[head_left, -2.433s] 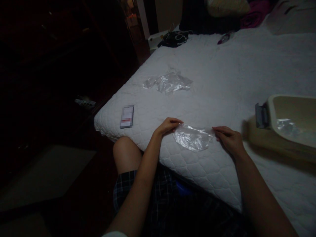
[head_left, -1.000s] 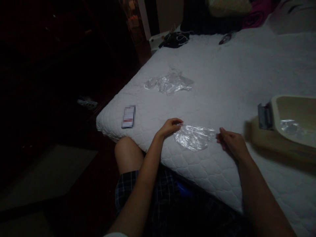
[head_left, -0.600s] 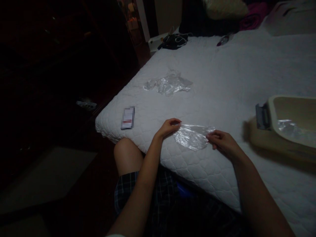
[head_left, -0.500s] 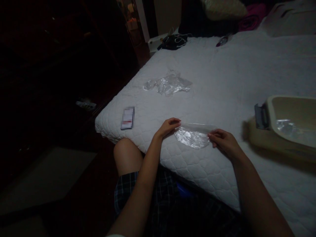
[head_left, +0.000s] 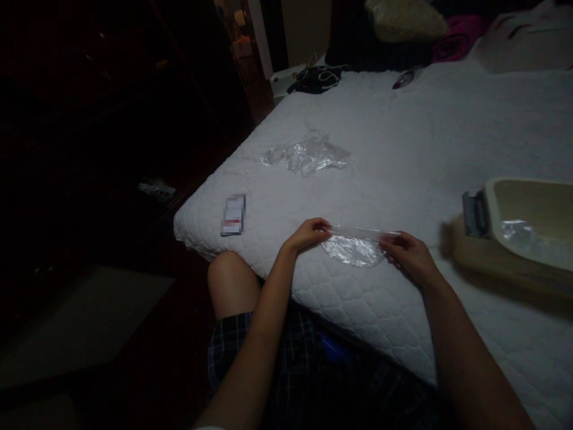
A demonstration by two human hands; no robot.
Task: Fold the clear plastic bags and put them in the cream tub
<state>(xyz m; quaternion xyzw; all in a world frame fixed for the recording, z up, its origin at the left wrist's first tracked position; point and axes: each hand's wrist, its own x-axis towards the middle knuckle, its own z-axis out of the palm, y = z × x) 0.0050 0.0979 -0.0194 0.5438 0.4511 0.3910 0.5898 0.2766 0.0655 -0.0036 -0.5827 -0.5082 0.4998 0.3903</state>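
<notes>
A clear plastic bag (head_left: 353, 249) with a curved lower edge is stretched between my two hands, just over the near edge of the white quilted bed (head_left: 380, 316). My left hand (head_left: 310, 234) pinches its upper left corner. The upper right corner is gripped between the thumb and fingers of my right hand (head_left: 408, 254). Along the top, the bag's straight edge is pulled taut and looks folded over. Farther back on the bed lies a crumpled clear plastic sheet or bag (head_left: 308, 155).
To the right stands a beige plastic bin (head_left: 465, 254) with a grey latch and clear plastic inside. A phone (head_left: 233, 215) lies near the bed's left corner. Dark cloth with cords (head_left: 316, 79), a pink roll (head_left: 456, 39) and a pale pillow-like bundle (head_left: 405, 21) are at the back.
My hands have shifted slightly right with the bag. Its top strip now appears folded down, and the hanging part looks shorter. The view has tilted a little.
</notes>
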